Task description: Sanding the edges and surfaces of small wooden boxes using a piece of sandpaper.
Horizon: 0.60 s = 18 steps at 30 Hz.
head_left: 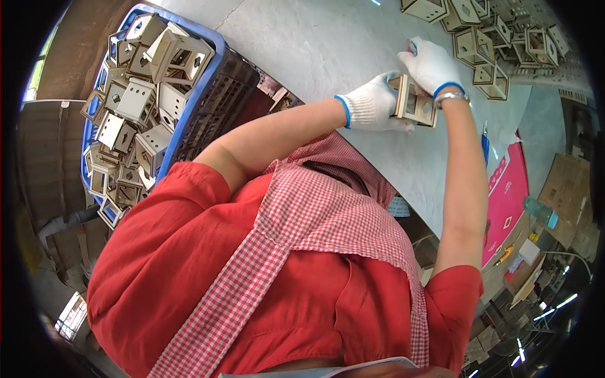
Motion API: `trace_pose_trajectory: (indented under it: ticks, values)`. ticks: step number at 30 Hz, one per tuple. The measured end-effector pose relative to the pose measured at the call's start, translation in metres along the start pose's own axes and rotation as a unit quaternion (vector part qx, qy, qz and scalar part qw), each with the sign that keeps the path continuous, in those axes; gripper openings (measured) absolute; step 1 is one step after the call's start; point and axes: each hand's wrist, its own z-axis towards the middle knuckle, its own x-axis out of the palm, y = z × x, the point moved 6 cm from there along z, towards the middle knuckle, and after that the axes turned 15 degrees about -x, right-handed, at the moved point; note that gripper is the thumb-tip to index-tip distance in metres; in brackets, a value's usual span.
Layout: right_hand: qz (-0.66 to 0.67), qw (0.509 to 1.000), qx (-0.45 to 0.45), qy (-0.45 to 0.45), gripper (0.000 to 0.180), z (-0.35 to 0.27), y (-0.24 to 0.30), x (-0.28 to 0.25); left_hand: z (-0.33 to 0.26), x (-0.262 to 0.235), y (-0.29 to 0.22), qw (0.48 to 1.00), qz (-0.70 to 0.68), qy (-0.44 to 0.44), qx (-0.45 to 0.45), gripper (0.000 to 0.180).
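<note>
My left hand point(373, 104), in a white knit glove with a blue cuff, grips a small open-sided wooden box point(401, 96) over the grey tabletop. Its fingers wrap round the left side of the box. My right hand point(433, 66), gloved the same way, is raised just beyond the box's far right corner. Its fingers are curled in, and whatever they may hold is hidden. A metal watch point(452, 96) sits on my right wrist.
A blue plastic crate point(217, 47) at the left is heaped with similar wooden boxes point(135, 101). More boxes point(474, 47) stand at the far right of the table point(315, 44). A blue pen-like tool point(485, 145), a pink sheet point(507, 195) and a bottle point(539, 211) lie to the right.
</note>
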Motion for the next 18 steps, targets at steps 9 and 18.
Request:
trace_pose_trajectory:
  ticks: [9,18]
  values:
    - [-0.102,0.991,-0.008,0.089,0.036,0.044,-0.066,0.039,0.017,-0.018,-0.001,0.980,-0.129,0.133,-0.078,0.046]
    - [-0.208,0.927,-0.206,-0.234,0.069,-0.061,-0.011,0.036,0.011,-0.036,-0.008,0.964,0.063,-0.087,-0.245,0.015]
